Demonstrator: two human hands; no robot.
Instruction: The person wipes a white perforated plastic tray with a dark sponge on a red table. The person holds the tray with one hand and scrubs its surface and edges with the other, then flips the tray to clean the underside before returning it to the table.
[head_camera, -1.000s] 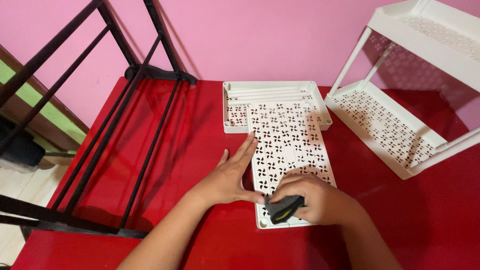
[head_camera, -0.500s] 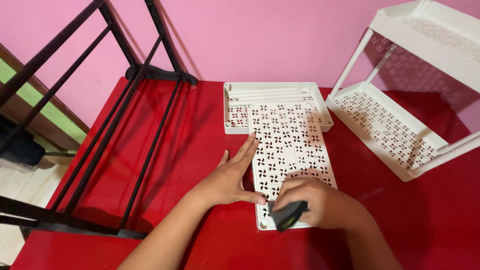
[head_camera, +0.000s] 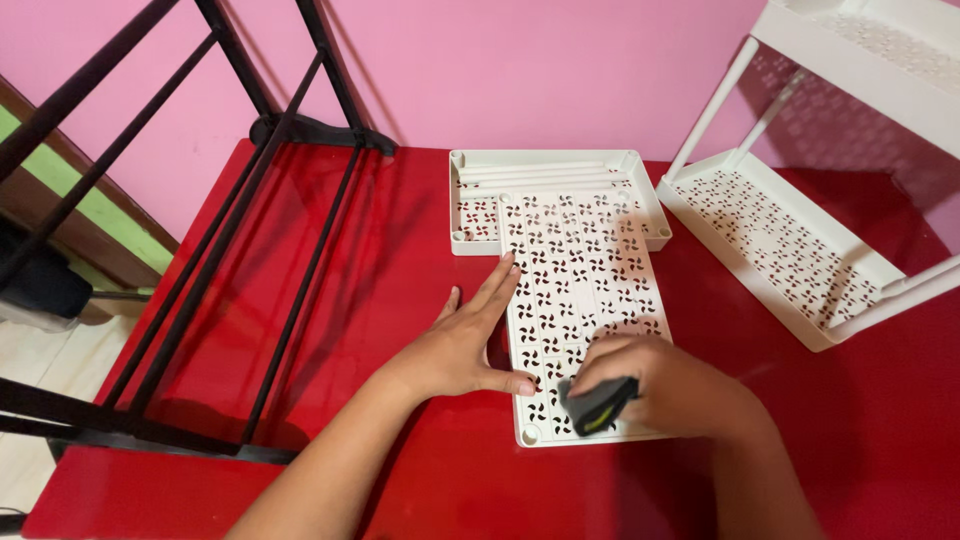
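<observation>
Wiping under way on white perforated panel (head_camera: 580, 300), lying flat at centre of frame on red table (head_camera: 380, 260), far end propped over rim of shallow white tray (head_camera: 470, 200) in upper centre. Left hand (head_camera: 455, 350) spread wide and flat, fingers extended, pressed along panel's left edge, thumb touching near end. Right hand (head_camera: 670, 385) curled shut around dark grey cloth (head_camera: 597, 405), pressed onto panel's near right corner, lower centre of frame. Judging by cloth's place: near corner being covered now; upper stretch toward tray not under cloth, whether already wiped cannot tell, no visible dirt or wetness either way. Tray's long white rods also untouched at this point. At upper right, white two-tier rack (head_camera: 800, 240) on its side, well apart from both hands. At left, black metal frame (head_camera: 240, 220) resting across table.
</observation>
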